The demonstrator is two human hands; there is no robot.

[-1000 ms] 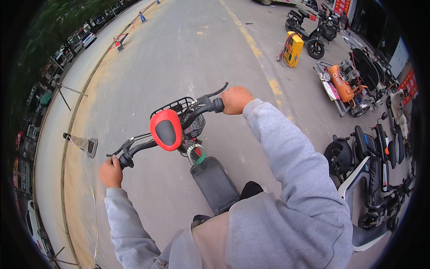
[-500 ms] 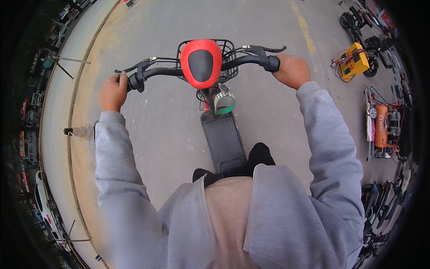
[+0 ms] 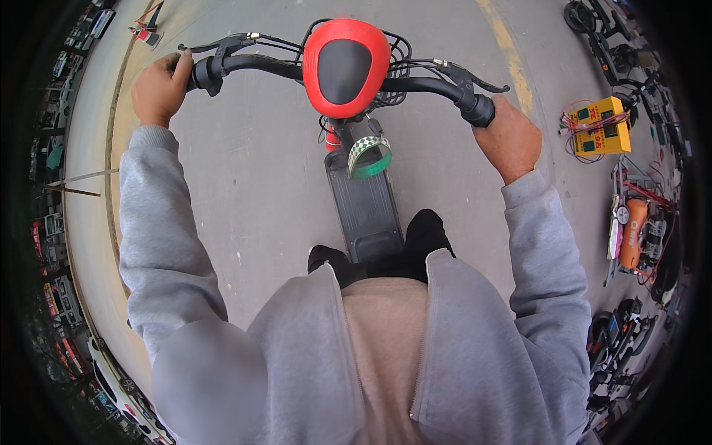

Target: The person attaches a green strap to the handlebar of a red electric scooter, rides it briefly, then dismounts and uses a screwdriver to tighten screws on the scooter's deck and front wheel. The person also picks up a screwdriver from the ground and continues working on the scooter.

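Note:
Both my hands are wrapped round the grips of an electric scooter's black handlebar (image 3: 263,65). My left hand (image 3: 161,89) closes on the left grip, its thumb along the top near the brake lever. Round the right grip (image 3: 478,111) my right hand (image 3: 510,139) is closed, below the other brake lever (image 3: 486,83). Between them sits the red headlight cover with a black panel (image 3: 347,68). A wire basket (image 3: 400,55) shows behind it. From the stem hangs a green and checkered loop (image 3: 371,157), above the black footboard (image 3: 363,204).
To the right lie a yellow box with cables (image 3: 602,126), an orange tank (image 3: 633,233) and several parked scooters (image 3: 615,337). A white car (image 3: 119,386) and other vehicles line the left rim. A red and white object (image 3: 146,33) stands far left on the concrete.
The handlebar has turned clockwise: its left end is now farther ahead, its right end nearer me. My hands have moved with it. The yellow box and orange tank have shifted downward in view.

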